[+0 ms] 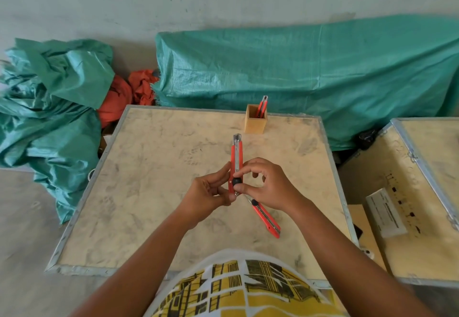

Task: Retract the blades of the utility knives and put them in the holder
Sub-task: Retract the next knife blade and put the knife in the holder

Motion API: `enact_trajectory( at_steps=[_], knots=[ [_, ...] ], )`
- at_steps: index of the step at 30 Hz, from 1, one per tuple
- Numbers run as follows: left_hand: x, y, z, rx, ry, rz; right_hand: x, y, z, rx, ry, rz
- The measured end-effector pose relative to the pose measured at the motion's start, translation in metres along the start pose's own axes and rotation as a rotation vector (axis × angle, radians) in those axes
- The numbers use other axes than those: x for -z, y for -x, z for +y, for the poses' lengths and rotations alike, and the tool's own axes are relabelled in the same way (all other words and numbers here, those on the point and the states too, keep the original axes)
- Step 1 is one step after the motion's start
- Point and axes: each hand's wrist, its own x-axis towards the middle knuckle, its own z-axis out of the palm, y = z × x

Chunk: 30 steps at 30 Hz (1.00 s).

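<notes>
I hold a red utility knife (236,157) upright over the middle of the wooden crate top (154,167), its metal tip pointing away from me. My left hand (211,192) grips its lower end. My right hand (265,185) pinches it at the black slider knob. A second red utility knife (267,220) lies on the crate top just below my right hand. At the far edge stands a small wooden holder (255,123) with one red utility knife (262,105) upright in it.
A second crate (422,217) with a white box (386,213) on it sits to the right. Green tarpaulin covers a long heap (323,73) behind the table and a pile (49,98) at the left, with orange cloth (124,95) between them.
</notes>
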Motion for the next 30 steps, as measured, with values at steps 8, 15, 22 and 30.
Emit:
enact_trajectory(
  at_steps=[8, 15, 22, 30],
  knots=[
    [0.003, -0.011, 0.002, 0.022, -0.018, -0.049, -0.004, 0.003, 0.005, -0.065, 0.008, 0.085],
    [-0.004, -0.019, 0.006, 0.011, -0.059, -0.099, -0.001, 0.002, 0.010, -0.070, -0.013, 0.139],
    [-0.008, -0.045, 0.018, 0.000, -0.128, -0.118, 0.016, -0.019, 0.024, -0.150, -0.199, 0.188],
    [-0.011, -0.121, 0.046, -0.054, -0.339, -0.122, 0.049, -0.083, 0.051, -0.217, -0.292, 0.242]
  ],
)
